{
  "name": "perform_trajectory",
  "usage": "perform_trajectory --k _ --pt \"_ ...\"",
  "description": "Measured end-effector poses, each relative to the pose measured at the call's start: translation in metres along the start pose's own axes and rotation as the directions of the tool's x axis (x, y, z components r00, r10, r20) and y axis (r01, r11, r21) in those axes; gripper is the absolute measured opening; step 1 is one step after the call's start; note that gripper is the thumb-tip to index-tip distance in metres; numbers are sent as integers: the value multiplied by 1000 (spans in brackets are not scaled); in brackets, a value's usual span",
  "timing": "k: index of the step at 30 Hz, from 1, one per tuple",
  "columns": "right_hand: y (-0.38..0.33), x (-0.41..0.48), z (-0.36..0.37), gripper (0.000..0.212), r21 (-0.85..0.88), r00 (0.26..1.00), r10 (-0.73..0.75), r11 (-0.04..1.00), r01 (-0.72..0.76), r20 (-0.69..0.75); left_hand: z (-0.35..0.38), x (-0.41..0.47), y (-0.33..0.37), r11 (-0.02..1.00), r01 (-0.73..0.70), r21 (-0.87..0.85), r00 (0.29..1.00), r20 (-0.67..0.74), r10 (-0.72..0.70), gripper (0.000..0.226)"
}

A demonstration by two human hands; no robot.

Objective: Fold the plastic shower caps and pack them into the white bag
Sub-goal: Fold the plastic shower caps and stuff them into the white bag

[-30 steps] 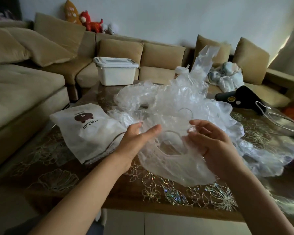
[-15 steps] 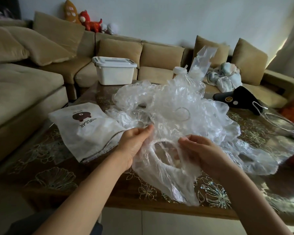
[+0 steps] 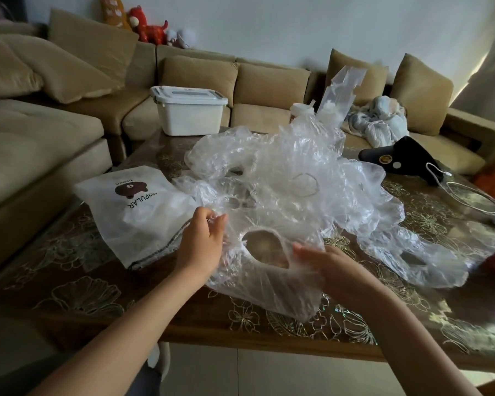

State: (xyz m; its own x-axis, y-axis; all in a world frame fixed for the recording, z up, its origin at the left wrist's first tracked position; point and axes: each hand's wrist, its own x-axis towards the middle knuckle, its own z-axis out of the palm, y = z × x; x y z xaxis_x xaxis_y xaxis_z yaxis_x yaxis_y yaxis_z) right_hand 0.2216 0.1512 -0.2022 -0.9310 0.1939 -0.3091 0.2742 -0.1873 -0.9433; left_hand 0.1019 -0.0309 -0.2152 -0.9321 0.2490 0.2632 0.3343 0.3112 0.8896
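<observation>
Glossy brown tabletop [image 3: 83,298] with a gilt flower pattern. A heap of clear plastic shower caps [image 3: 283,172] fills its middle. Left of the heap, touching it, lies the white bag [image 3: 132,212]. Behind and left is a white lidded box [image 3: 189,114]. To the right are a black object [image 3: 397,161] and a white cable [image 3: 469,195]. Nearer on the right lies a single flattened cap [image 3: 412,258].

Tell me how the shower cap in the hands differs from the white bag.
The shower cap is see-through and unprinted; the white bag is milky white with a brown bear print. The shower cap is held up by the left hand and right hand; the white bag lies on the table. Both are soft and wrinkled.
</observation>
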Motion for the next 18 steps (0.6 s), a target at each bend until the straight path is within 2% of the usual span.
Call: perform_trajectory --k 2,4,6,7,9,11,13,15,16,18 --pt "7 5 2 34 -24 988 -108 994 106 -107 1 -1 -3 1000 10 13 1000 3 -10 19" --pt "8 8 4 22 -239 925 -284 945 225 -252 2 -2 -3 999 11 30 1000 -23 -10 17" --pt "7 10 3 17 -481 856 -427 839 254 -293 1 -3 -2 999 17 36 999 -34 -16 16" --pt "9 11 0 19 -520 853 -437 818 245 -285 1 -3 -2 999 21 41 999 -26 -20 16" --pt "9 10 -7 20 -433 907 -349 873 224 -234 0 -4 -2 997 45 55 999 24 -47 14" --pt "9 8 -15 29 -308 964 -245 929 204 -100 -2 -1 -1 991 118 57 984 130 -125 14" --pt "6 6 -19 32 -250 984 -179 951 179 23 -6 4 6 968 248 29 928 278 -247 23" --pt "3 5 -21 30 -262 990 -124 955 139 73 -9 6 14 917 395 -53 852 395 -344 31" --pt "2 5 -19 34 -278 991 -105 952 125 86 -9 6 17 900 430 -80 838 406 -364 34" --pt "3 6 -14 44 -279 993 -108 953 117 47 -5 4 20 902 415 -117 874 327 -359 35"
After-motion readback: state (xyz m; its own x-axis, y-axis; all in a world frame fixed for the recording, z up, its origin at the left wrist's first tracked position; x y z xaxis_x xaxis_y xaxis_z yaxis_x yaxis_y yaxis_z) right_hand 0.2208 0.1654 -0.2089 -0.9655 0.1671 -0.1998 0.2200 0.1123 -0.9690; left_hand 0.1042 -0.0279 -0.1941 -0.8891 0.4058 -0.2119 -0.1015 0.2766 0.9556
